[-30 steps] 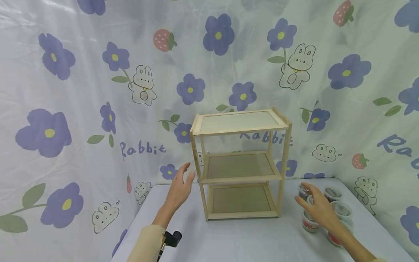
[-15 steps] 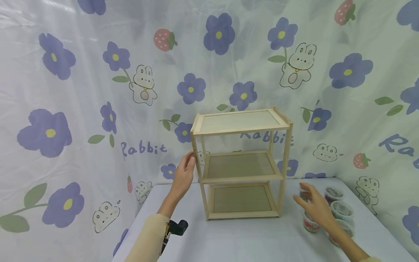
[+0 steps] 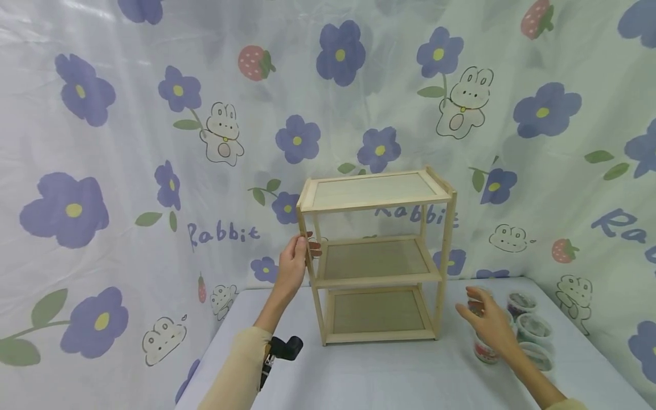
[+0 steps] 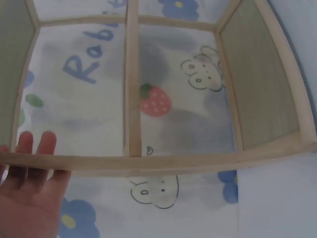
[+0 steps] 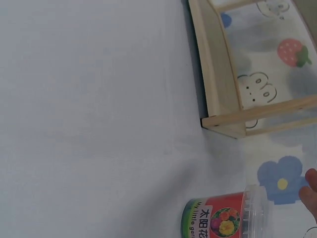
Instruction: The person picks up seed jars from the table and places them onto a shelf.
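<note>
A three-tier wooden rack point(image 3: 374, 191) stands at the back of the white table point(image 3: 389, 376), all its shelves bare. My left hand point(image 3: 303, 250) grips the rack's front left post between the top and middle shelves. In the left wrist view, the fingertips point(image 4: 47, 143) curl over that post point(image 4: 148, 162) from behind. My right hand point(image 3: 479, 312) hovers open with spread fingers over a cluster of small lidded cups point(image 3: 533, 327) to the right of the rack, holding nothing. One cup with a red flower label point(image 5: 225, 219) lies just below that hand.
A curtain printed with flowers and rabbits point(image 3: 154, 142) closes in the back and both sides. A black wrist camera point(image 3: 284, 347) sits on my left sleeve. The table's right edge runs close to the cups.
My left hand has moved right from beside the rack and closed round its front left post. The right hand has drifted slightly left above the cups.
</note>
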Motion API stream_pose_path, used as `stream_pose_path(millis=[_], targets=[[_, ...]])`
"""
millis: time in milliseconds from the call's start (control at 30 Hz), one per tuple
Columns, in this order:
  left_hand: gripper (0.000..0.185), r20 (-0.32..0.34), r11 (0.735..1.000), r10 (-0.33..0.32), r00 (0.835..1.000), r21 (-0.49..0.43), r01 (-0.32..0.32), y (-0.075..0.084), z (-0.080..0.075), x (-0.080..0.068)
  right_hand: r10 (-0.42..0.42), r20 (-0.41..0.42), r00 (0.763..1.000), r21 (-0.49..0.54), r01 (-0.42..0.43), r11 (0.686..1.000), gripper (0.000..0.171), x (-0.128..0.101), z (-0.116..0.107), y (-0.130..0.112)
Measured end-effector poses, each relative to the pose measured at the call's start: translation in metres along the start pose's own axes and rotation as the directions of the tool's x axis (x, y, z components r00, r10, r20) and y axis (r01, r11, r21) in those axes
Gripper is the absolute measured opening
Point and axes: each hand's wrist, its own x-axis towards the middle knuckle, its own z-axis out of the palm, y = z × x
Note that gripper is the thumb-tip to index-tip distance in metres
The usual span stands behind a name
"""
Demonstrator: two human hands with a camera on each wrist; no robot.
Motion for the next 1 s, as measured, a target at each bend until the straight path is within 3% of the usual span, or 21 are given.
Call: stream_pose_path(millis=[167, 400, 733, 1000], targets=[[0.043, 0.014, 0.997, -0.046, 0.999, -0.054, 0.047, -0.002, -0.005, 0.004, -0.001, -0.013, 1.0, 0.047, 0.001, 0.999, 0.063, -0.003, 0.001, 0.002], [0.04, 0.014, 0.996, -0.05, 0.999, -0.067, 0.051, -0.003, -0.003, 0.004, 0.004, -0.02, 1.0, 0.061, -0.003, 0.998, 0.065, -0.008, -0.002, 0.009], [0.037, 0.014, 0.994, -0.058, 0.998, -0.094, 0.059, -0.003, -0.002, 0.004, 0.085, -0.048, 0.995, 0.05, -0.083, 0.995, 0.068, -0.022, -0.015, 0.019], [0.038, 0.034, 0.994, -0.055, 0.998, -0.088, 0.058, -0.003, -0.005, 0.004, 0.153, -0.056, 0.987, 0.008, -0.152, 0.988, 0.072, -0.036, -0.038, 0.022]])
